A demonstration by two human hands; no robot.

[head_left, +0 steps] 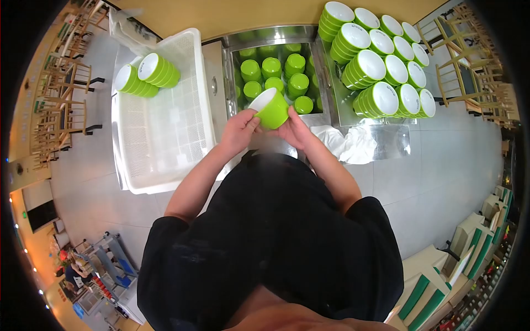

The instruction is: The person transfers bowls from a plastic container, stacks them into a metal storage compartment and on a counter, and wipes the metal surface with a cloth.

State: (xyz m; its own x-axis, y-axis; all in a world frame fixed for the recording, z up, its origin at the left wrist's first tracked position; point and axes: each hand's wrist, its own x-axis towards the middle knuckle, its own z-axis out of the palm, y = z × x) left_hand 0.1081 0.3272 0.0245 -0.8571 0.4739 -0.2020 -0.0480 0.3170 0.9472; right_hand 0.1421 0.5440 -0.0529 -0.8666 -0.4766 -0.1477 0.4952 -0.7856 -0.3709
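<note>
A bright green bowl (274, 112) with a white inside is tilted in front of my body, its mouth facing up and left. My left hand (241, 130) grips it near the rim, fingers closed. On the other side, my right hand (294, 130) holds the bowl around its base. Just beyond my hands is an open metal cabinet (276, 34), with several green bowls (271, 67) standing upside down inside.
At left, a white plastic basket (207, 105) holds two leaning stacks of green bowls (159, 71). Several bowl stacks (369, 67) cover the metal counter at right. A crumpled white plastic bag (343, 144) lies near my right forearm. A person (74, 273) is far off at lower left.
</note>
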